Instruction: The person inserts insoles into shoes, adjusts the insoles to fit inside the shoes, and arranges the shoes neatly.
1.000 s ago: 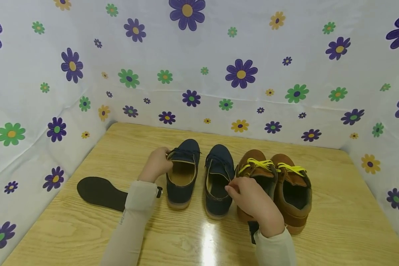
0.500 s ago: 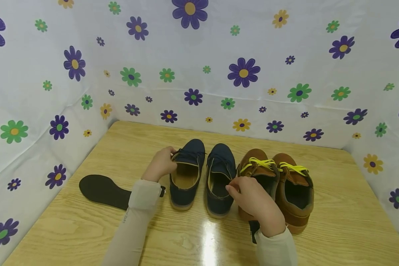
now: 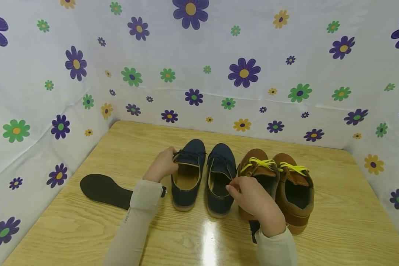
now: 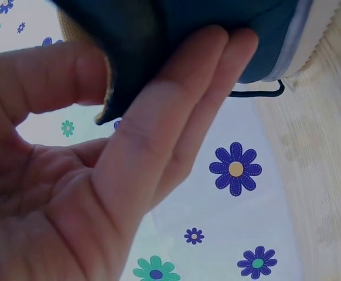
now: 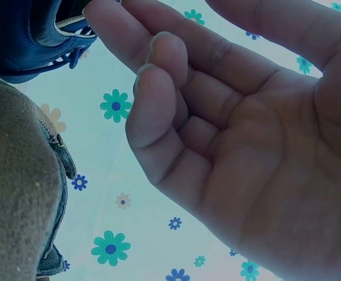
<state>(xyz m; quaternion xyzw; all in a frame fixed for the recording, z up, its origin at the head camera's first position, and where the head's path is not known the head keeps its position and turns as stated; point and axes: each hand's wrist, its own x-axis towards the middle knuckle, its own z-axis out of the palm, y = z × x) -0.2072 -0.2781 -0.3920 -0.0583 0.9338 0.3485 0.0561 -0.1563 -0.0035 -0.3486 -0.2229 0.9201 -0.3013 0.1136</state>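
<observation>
Two navy lace-up shoes stand side by side on the wooden table, toes pointing away. My left hand [image 3: 161,166] pinches the side edge of the left navy shoe [image 3: 195,149]; in the left wrist view the thumb is inside the opening and the fingers [image 4: 141,134] lie along the outside. A tan lining shows inside this shoe. The right navy shoe [image 3: 223,155] has a dark inside. Beside its right edge hovers my right hand [image 3: 257,203], fingers loosely bent, with nothing visible between them in the right wrist view. A black insole [image 3: 104,190] lies flat at left, partly covered by my left sleeve.
A brown shoe [image 3: 252,153] with yellow laces stands right of the navy pair, partly behind my right hand. Its mate, another brown shoe [image 3: 294,212], stands to its right. White flowered cloth [image 3: 199,48] surrounds the table [image 3: 345,207] at the back and sides.
The left navy shoe has shifted slightly right, toward the other navy shoe, with my left hand on it. My right hand has stayed nearly still. The head view has shifted a little.
</observation>
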